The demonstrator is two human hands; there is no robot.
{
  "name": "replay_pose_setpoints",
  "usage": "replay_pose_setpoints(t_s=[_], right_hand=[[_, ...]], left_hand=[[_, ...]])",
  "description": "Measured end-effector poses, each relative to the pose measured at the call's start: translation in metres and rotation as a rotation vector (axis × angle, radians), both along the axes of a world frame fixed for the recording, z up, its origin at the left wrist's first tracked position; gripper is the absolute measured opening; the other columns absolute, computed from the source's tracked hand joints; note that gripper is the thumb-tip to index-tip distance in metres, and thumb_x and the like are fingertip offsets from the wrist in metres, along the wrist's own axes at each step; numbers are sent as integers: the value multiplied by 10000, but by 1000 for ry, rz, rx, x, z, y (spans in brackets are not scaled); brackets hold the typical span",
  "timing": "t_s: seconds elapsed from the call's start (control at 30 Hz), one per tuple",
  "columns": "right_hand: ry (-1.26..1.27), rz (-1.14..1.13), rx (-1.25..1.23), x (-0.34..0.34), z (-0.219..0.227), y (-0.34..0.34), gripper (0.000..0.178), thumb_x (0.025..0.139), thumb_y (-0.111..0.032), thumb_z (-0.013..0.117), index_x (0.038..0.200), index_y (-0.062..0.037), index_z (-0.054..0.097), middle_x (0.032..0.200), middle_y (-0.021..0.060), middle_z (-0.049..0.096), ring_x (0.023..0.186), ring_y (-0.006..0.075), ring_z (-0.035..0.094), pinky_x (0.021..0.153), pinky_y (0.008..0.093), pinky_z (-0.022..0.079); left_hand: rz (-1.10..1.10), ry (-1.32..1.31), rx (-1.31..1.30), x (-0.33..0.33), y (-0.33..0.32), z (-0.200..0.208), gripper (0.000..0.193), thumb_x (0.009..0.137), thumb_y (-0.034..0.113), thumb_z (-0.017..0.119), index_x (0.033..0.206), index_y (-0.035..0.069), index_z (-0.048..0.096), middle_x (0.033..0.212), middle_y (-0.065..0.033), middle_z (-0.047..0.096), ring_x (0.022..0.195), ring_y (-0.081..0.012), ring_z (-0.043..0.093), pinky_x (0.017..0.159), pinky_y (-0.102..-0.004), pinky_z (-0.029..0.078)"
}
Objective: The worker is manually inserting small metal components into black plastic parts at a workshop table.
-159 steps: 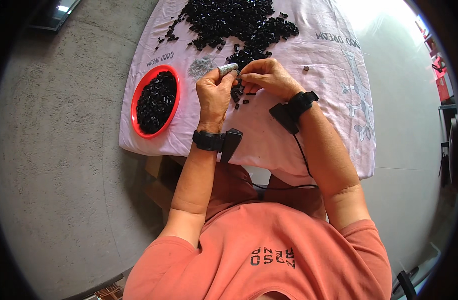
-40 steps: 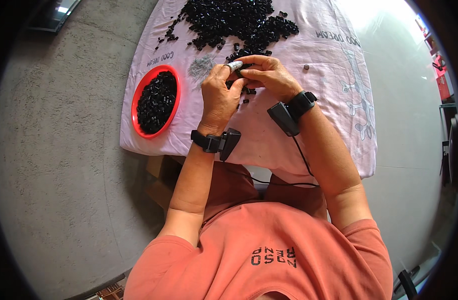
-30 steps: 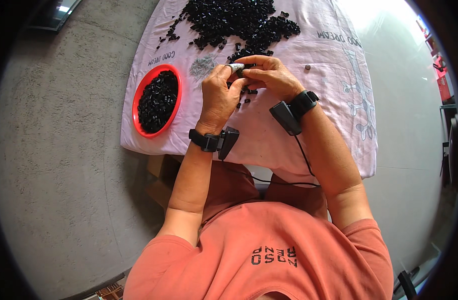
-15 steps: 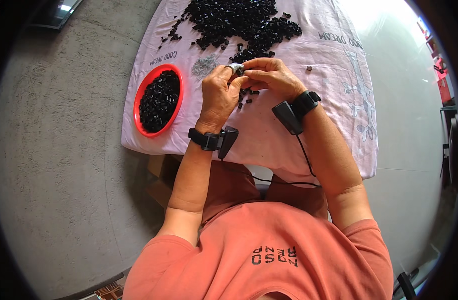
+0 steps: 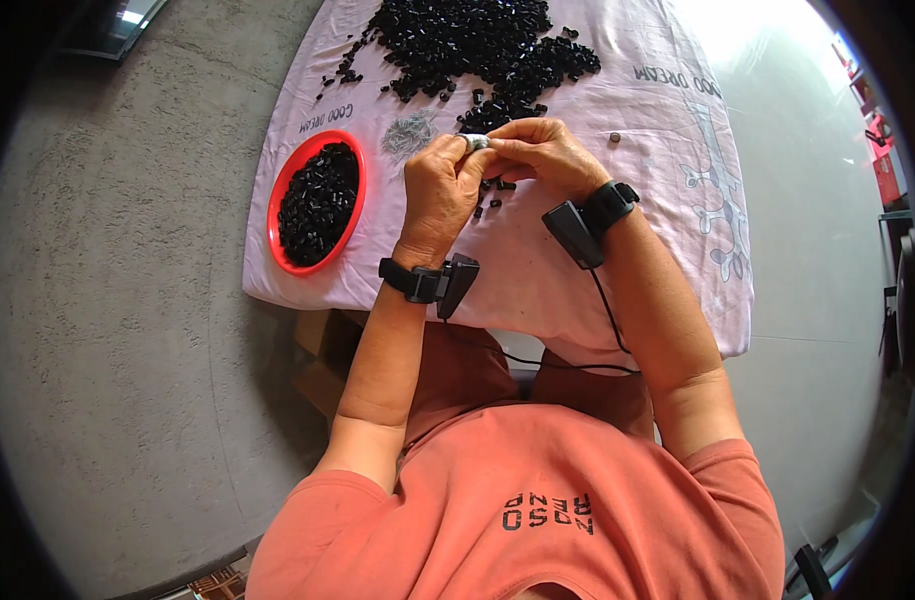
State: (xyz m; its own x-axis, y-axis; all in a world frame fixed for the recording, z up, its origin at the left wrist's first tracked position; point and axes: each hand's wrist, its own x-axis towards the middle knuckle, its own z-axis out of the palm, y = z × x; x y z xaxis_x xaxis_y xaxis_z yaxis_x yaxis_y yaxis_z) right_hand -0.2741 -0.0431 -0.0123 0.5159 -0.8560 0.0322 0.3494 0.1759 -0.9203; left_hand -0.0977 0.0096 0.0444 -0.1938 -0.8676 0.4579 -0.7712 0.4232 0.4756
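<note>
My left hand and my right hand meet fingertip to fingertip over the cloth, just below a big heap of small black plastic pieces. Both hands are closed in a pinch. Whatever sits between the fingertips is hidden or too small to name. A whitish wrap covers a fingertip of my left hand. Left of the hands lies a little pile of thin, grey, pin-like pieces. Several loose black pieces lie just under the fingers.
A red round basin filled with black pieces stands at the table's left edge. Pink printed cloth covers the table. One small dark ring-like piece lies right of my hands. A black cable hangs from the right wrist device.
My fingertips have drawn closer together, and the dark piece that showed between them is now out of sight. Both arms have stayed nearly in place.
</note>
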Motion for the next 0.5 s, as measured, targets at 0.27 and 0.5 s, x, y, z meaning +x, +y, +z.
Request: replay_pose_setpoints(t_s=[0.27, 0.5], right_hand=[[-12, -12, -12, 3, -5, -3, 277, 948, -177, 694, 1172, -13, 682, 980, 68, 732, 819, 114, 709, 749, 245, 595], [-32, 7, -2, 2, -5, -3, 278, 944, -110, 671, 1201, -3, 664, 997, 69, 725, 823, 118, 707, 771, 255, 600]], left_hand=[[-10, 153, -44, -8, 6, 0, 156, 795, 40, 764, 928, -11, 700, 836, -118, 675, 710, -223, 699, 644, -321, 549], [-6, 178, -37, -9, 8, -1, 171, 788, 61, 785, 924, -9, 709, 829, -111, 670, 701, -215, 690, 639, -323, 548]])
